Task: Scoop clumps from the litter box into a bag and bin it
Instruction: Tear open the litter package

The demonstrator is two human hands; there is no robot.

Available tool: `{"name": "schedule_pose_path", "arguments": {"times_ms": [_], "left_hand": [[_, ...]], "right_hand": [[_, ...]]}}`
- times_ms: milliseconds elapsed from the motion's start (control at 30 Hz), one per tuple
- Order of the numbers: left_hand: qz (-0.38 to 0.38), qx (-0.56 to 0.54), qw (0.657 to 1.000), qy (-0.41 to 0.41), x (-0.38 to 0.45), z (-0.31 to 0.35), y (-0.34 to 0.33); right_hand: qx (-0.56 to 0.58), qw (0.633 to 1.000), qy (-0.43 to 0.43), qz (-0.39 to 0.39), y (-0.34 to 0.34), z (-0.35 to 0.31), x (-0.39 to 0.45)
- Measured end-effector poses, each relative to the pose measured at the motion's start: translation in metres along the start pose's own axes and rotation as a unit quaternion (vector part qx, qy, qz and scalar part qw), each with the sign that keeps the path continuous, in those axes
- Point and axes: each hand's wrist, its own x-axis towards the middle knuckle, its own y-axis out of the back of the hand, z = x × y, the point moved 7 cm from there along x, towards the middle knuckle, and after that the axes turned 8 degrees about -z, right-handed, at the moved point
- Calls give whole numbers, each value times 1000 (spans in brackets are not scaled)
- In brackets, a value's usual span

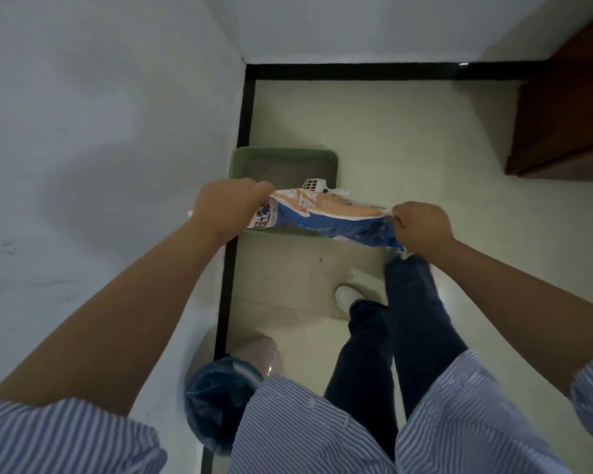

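Note:
A blue, orange and white plastic bag is stretched between both hands above the floor. My left hand grips its left end and my right hand pinches its right end. Below and behind the bag, a green litter box with grey litter stands against the wall. A white slotted scoop rests at the box's near right edge, partly hidden by the bag. A pink bin lined with a blue bag stands by the wall near my feet.
A white wall runs along the left with a black skirting strip. A brown wooden cabinet stands at the far right. My legs and a white shoe are on the pale tiled floor.

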Motion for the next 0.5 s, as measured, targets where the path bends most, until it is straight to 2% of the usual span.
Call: {"name": "schedule_pose_path", "arguments": {"times_ms": [133, 200, 300, 367, 433, 500], "left_hand": [[32, 39, 998, -41, 13, 2, -13], [18, 28, 998, -53, 21, 0, -33], [25, 22, 999, 4, 29, -7, -36], [-19, -12, 997, 79, 37, -16, -40], [-104, -46, 984, 138, 41, -23, -51], [-120, -41, 979, 162, 45, -24, -47]], "right_hand": [[-1, 1000, 3, -16, 0, 9, 4], [-24, 999, -11, -31, 3, 16, 7], [-63, 996, -21, -58, 12, 21, 13], [-89, 993, -7, -82, 18, 18, 17], [-111, 989, 13, -93, 27, 14, 24], [-132, 985, 36, -108, 38, 9, 32]]}}
